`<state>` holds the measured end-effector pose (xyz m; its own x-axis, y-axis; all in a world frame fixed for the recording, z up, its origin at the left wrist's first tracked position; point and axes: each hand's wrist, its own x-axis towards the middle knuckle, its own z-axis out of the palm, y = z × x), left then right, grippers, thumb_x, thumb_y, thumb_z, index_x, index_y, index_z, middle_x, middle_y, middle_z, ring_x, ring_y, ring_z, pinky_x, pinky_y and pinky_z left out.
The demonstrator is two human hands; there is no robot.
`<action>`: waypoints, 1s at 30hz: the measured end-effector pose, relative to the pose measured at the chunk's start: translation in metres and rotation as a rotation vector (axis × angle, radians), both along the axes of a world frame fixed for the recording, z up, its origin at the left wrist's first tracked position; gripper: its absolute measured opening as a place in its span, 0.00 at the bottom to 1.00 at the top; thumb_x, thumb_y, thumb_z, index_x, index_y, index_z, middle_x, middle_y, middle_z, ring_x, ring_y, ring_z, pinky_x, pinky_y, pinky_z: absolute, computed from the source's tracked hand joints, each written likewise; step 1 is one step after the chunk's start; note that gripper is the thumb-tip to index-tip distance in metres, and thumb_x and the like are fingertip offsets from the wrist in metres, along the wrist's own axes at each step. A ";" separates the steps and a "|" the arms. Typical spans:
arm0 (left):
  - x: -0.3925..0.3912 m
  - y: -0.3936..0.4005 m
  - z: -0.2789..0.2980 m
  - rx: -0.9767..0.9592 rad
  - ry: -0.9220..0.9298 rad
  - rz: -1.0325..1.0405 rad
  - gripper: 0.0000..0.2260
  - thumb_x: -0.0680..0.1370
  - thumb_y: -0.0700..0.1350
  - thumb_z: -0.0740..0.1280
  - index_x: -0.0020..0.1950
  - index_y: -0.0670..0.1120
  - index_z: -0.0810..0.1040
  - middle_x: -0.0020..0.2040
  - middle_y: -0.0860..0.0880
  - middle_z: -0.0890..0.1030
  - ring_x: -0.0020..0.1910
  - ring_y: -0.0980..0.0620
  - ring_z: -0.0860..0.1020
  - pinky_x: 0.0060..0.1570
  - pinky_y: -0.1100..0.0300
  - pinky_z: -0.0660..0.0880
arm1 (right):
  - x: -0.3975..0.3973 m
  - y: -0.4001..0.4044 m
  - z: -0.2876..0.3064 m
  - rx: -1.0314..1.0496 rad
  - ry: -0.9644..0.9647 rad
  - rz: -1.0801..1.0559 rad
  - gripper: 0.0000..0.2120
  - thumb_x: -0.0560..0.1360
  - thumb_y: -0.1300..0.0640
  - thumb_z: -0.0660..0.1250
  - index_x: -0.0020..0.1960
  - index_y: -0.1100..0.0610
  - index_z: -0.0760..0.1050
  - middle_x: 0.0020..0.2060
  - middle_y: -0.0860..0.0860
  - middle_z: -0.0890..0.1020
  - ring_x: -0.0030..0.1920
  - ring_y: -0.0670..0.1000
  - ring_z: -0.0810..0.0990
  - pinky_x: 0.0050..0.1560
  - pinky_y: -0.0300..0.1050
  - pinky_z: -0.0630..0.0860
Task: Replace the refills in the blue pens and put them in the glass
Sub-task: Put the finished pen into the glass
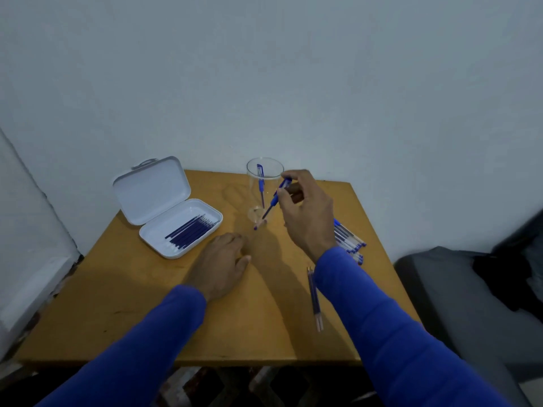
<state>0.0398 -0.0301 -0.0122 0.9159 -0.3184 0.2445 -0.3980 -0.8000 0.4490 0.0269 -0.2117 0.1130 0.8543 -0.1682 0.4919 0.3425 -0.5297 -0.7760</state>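
Observation:
A clear glass (264, 174) stands at the back of the wooden table (147, 318) with one blue pen (260, 183) upright inside. My right hand (305, 212) pinches a second blue pen (271, 205) just right of the glass, tilted, its tip pointing down toward the table. My left hand (223, 262) rests on the table in front of the glass, fingers loosely curled, holding nothing. A row of blue pens (349, 242) lies at the right, partly hidden by my right arm. Two loose refills (314, 298) lie beside my right sleeve.
An open white case (182, 227) at the left holds several dark blue refills (191, 230), its lid (151, 189) standing up behind. A wall runs close behind the table. A grey seat with dark cloth (470, 289) stands to the right.

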 end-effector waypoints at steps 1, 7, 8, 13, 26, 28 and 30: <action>0.007 -0.001 0.001 0.015 -0.004 -0.013 0.20 0.83 0.52 0.62 0.74 0.48 0.71 0.73 0.50 0.71 0.72 0.52 0.67 0.72 0.56 0.66 | 0.006 -0.001 0.009 -0.001 -0.036 0.002 0.09 0.80 0.59 0.68 0.59 0.50 0.77 0.40 0.42 0.81 0.42 0.40 0.80 0.38 0.38 0.80; 0.040 -0.010 -0.004 0.058 -0.002 -0.028 0.17 0.82 0.56 0.61 0.68 0.50 0.75 0.71 0.52 0.69 0.69 0.53 0.67 0.70 0.55 0.68 | 0.043 -0.001 0.050 0.052 -0.215 -0.013 0.11 0.80 0.63 0.66 0.60 0.54 0.77 0.42 0.49 0.83 0.40 0.43 0.80 0.41 0.28 0.72; 0.042 -0.011 -0.006 0.062 -0.005 -0.016 0.18 0.82 0.57 0.61 0.69 0.50 0.75 0.71 0.52 0.69 0.69 0.52 0.67 0.71 0.54 0.67 | 0.049 -0.001 0.054 0.062 -0.240 -0.014 0.11 0.80 0.64 0.66 0.60 0.54 0.77 0.42 0.50 0.82 0.40 0.43 0.80 0.41 0.28 0.73; 0.043 -0.011 -0.014 0.071 -0.004 0.023 0.21 0.82 0.60 0.58 0.72 0.52 0.73 0.74 0.51 0.67 0.73 0.51 0.64 0.75 0.51 0.61 | 0.085 0.006 0.049 -0.015 -0.190 -0.005 0.11 0.81 0.63 0.65 0.61 0.53 0.77 0.45 0.50 0.82 0.41 0.45 0.80 0.40 0.33 0.75; 0.043 -0.012 -0.015 0.111 -0.005 0.042 0.22 0.83 0.60 0.56 0.74 0.54 0.71 0.75 0.51 0.66 0.74 0.51 0.63 0.74 0.50 0.64 | 0.117 0.008 0.013 -0.474 0.231 -0.062 0.10 0.79 0.60 0.65 0.51 0.61 0.84 0.47 0.55 0.86 0.45 0.57 0.84 0.48 0.55 0.84; 0.042 -0.013 -0.014 0.109 0.001 0.044 0.23 0.83 0.60 0.56 0.75 0.53 0.70 0.76 0.50 0.66 0.74 0.51 0.62 0.74 0.50 0.64 | 0.117 0.007 0.015 -0.467 0.247 -0.062 0.08 0.79 0.59 0.66 0.54 0.56 0.84 0.47 0.51 0.86 0.45 0.53 0.83 0.48 0.51 0.83; 0.041 -0.013 -0.013 0.108 0.008 0.048 0.23 0.83 0.60 0.56 0.75 0.53 0.70 0.76 0.50 0.65 0.75 0.51 0.62 0.74 0.50 0.63 | 0.118 0.007 0.017 -0.468 0.259 -0.056 0.06 0.79 0.58 0.67 0.52 0.55 0.83 0.44 0.50 0.85 0.42 0.51 0.83 0.46 0.50 0.84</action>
<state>0.0813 -0.0432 -0.0253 0.9326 -0.2977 0.2040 -0.3545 -0.8620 0.3625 0.1452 -0.2048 0.1299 0.9536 -0.0306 0.2996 0.1322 -0.8513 -0.5078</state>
